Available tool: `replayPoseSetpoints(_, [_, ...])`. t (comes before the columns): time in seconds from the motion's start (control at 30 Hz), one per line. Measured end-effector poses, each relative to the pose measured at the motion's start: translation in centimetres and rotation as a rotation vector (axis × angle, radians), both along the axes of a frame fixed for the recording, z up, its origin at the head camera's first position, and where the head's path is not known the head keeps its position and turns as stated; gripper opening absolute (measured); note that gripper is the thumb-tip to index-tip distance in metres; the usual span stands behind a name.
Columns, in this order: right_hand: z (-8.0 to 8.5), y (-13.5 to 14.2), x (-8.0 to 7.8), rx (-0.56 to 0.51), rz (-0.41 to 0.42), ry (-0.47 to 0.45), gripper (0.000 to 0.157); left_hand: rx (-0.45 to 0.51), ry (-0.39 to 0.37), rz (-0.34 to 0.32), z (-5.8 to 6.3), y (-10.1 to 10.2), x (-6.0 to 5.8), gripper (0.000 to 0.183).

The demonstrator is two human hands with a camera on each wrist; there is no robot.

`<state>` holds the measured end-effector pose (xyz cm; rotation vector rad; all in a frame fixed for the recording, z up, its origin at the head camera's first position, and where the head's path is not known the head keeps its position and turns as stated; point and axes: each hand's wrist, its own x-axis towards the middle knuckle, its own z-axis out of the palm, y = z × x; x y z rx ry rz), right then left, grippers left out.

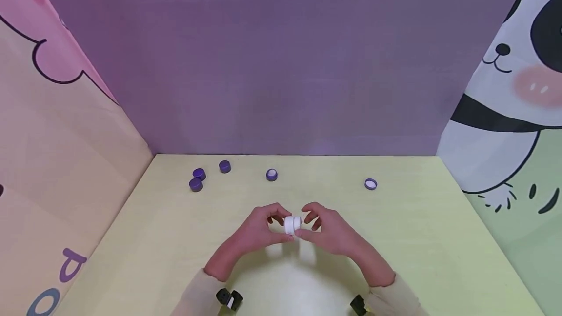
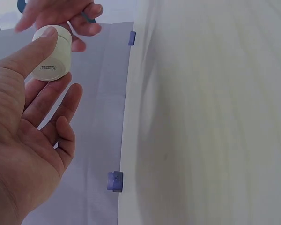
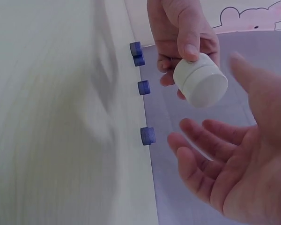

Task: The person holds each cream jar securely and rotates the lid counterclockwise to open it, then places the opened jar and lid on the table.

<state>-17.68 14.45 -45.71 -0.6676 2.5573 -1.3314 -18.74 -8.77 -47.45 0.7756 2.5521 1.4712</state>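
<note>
My left hand (image 1: 265, 228) pinches a small white jar (image 1: 291, 225) between thumb and fingers above the table. In the left wrist view the jar (image 2: 51, 58) shows tiny dark print on its base edge, and the left thumb (image 2: 47, 37) presses its side. The right wrist view shows the jar (image 3: 201, 79) with a smooth round white end and a seam around it. Just beside that end, my right hand (image 1: 329, 230) has its fingers spread and loosely bent, and its blurred thumb (image 3: 243, 70) stands apart from the jar.
Several purple caps lie along the back of the pale table (image 1: 145, 257): a close pair (image 1: 195, 185) at left, a single cap (image 1: 225, 166), one with a white top (image 1: 271, 175). A purple ring-like cap with white inside (image 1: 371, 184) lies at right. A purple wall (image 1: 285, 62) stands behind.
</note>
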Motion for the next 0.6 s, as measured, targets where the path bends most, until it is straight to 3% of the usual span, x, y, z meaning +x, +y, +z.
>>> replayPoseSetpoints(0.1, [-0.1, -0.2, -0.1, 0.069, -0.045, 0.012, 0.042, 0.006, -0.013, 0.006, 0.2, -0.1, -0.1, 0.038])
replayPoseSetpoints(0.2, [-0.3, -0.4, -0.1, 0.150, -0.079, 0.011, 0.050, -0.007, -0.028, 0.009, 0.6, 0.0, 0.2, 0.037])
replayPoseSetpoints(0.4, [-0.2, -0.8, -0.3, 0.194, -0.084, -0.015, 0.060, 0.012, -0.030, 0.000, 3.2, 0.4, 1.5, 0.034])
replayPoseSetpoints(0.6, [-0.4, -0.7, -0.2, 0.155, -0.027, 0.041, 0.045, 0.000, 0.006, -0.002, 0.0, -0.1, 0.1, 0.037])
